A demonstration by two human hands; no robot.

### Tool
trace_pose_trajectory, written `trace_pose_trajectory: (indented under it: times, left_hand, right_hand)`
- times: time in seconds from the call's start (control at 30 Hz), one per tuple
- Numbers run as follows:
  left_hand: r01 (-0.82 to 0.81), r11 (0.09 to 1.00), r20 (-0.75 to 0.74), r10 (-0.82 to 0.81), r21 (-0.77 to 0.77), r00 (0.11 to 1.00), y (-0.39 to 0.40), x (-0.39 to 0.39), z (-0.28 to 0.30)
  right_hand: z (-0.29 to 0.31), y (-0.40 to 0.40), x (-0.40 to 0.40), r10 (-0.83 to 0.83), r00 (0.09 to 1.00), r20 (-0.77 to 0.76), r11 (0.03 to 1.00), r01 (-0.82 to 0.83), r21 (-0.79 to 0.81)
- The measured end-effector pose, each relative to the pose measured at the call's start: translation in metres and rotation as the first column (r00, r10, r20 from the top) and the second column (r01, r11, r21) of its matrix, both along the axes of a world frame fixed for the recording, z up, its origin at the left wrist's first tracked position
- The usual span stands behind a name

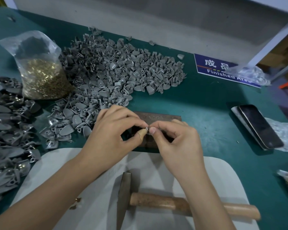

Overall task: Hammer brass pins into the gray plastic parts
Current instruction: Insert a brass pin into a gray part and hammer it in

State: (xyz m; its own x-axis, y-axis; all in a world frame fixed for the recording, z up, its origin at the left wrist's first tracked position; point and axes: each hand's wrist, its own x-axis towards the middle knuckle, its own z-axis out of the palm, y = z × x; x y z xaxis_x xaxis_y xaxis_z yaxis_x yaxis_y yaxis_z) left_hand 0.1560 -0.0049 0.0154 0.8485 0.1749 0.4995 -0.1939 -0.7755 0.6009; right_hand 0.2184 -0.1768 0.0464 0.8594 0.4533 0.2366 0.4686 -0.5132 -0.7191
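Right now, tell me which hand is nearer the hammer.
Right. The right hand is just beyond the hammer, its forearm crossing over the handle; the left hand is farther off to the left.

A green table (206, 100) carries a heap of gray plastic parts (116, 70), a bag of brass pins (43, 77), a metal block (158, 116), a phone (260, 126), a blue sign (213, 67) and a white pad (156, 171) with a hammer (150, 201).

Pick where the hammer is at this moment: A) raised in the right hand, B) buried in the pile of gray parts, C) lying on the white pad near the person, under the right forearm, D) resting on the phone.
C: the hammer lies flat on the white pad, while the left hand and the right hand pinch a small part together.
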Motion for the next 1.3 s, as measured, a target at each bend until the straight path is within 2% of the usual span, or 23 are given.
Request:
trace_pose_trajectory:
  times: [0.13, 0.3, 0.5, 0.7, 0.8, 1.0, 1.3]
  left_hand:
    - [-0.011, 1.000, 0.005, 0.011, 0.003, 1.000, -0.001, -0.002, -0.001]
    - [-0.018, 1.000, 0.017, 0.019, -0.011, 1.000, -0.003, -0.002, 0.001]
    - [-0.020, 0.999, 0.011, 0.021, -0.031, 1.000, -0.003, -0.002, 0.001]
    - [-0.037, 0.999, -0.005, 0.037, 0.001, 0.999, -0.002, -0.003, 0.003]
    - [-0.068, 0.996, -0.001, 0.069, 0.060, 0.998, -0.003, -0.004, 0.006]
    - [-0.074, 0.996, -0.012, 0.075, 0.057, 0.997, -0.005, -0.006, 0.007]
    - [-0.039, 0.999, -0.009, 0.039, -0.003, 0.999, -0.002, -0.005, 0.003]
  right_hand:
    - [0.012, 0.001, -0.002, 0.018, 0.996, 0.088, 0.989, -0.005, -0.145]
    - [0.031, 0.010, -0.005, 0.056, 0.965, 0.256, 0.910, 0.056, -0.412]
    - [0.047, 0.013, -0.005, 0.045, 0.981, 0.190, 0.862, 0.058, -0.504]
    - [0.050, 0.023, -0.010, 0.095, 0.959, 0.266, 0.754, 0.105, -0.648]
    - [0.046, 0.017, -0.005, 0.077, 0.972, 0.224, 0.791, 0.077, -0.606]
    - [0.023, 0.004, 0.001, 0.000, 0.997, 0.083, 0.945, 0.028, -0.327]
    - [0.014, 0.002, 0.000, -0.024, 0.988, 0.150, 0.955, 0.067, -0.288]
